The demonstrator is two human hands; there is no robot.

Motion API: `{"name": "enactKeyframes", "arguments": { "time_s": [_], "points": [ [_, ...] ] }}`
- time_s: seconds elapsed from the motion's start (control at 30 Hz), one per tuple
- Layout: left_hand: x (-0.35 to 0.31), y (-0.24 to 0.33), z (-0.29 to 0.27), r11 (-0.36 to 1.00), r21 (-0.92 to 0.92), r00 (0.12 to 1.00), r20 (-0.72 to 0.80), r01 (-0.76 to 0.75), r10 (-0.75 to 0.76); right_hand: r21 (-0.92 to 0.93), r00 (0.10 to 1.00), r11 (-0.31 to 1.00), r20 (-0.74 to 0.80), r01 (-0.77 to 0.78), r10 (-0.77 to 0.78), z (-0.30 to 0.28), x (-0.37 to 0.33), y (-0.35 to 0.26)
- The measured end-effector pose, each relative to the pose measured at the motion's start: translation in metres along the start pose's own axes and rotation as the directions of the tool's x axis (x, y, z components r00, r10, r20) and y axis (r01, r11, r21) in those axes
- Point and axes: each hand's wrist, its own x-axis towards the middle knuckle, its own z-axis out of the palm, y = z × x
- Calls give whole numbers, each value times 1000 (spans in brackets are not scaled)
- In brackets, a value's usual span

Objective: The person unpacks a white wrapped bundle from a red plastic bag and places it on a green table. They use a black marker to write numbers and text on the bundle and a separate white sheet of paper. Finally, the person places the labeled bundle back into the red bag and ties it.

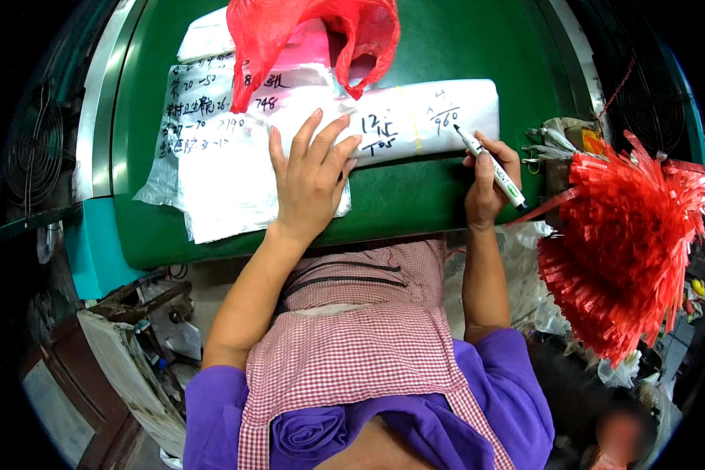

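Green tabletop [439, 192]: white bundle [403, 113] lying crosswise, marker [503, 178] at its right end.
Right grip [482, 196] curled closed around the marker, thumb and fingers on the barrel; tip slants up-left, by black handwritten figures on the bundle. Cannot tell if tip meets surface. Left grip [309, 172] opened wide, palm down, fingers splayed over white sheets [231, 192], grasping nothing; index side near the bundle's left part. More black handwriting [204, 110] across the sheets' left side. Red plastic bag [313, 19] crumpled at the far side. Red plastic strips [627, 243] bunched right of the tabletop.
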Motion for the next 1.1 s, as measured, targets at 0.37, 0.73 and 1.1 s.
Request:
{"name": "enactKeyframes", "arguments": {
  "time_s": [0.37, 0.73, 1.1],
  "points": [
    [1, -3, 3, 1000, -8, 1000, 8, 15, -15, -78, 999, 996, -2, 50, -50, -4, 2, 10],
    [2, -1, 0, 1000, -13, 1000, 24, 20, -20, -120, 994, 987, -10, 110, -112, -3, 4, 13],
    [2, -2, 2, 1000, 5, 1000, 8, 7, -7, -161, 992, 979, -5, 122, -124, -4, 4, 14]
  ]
}}
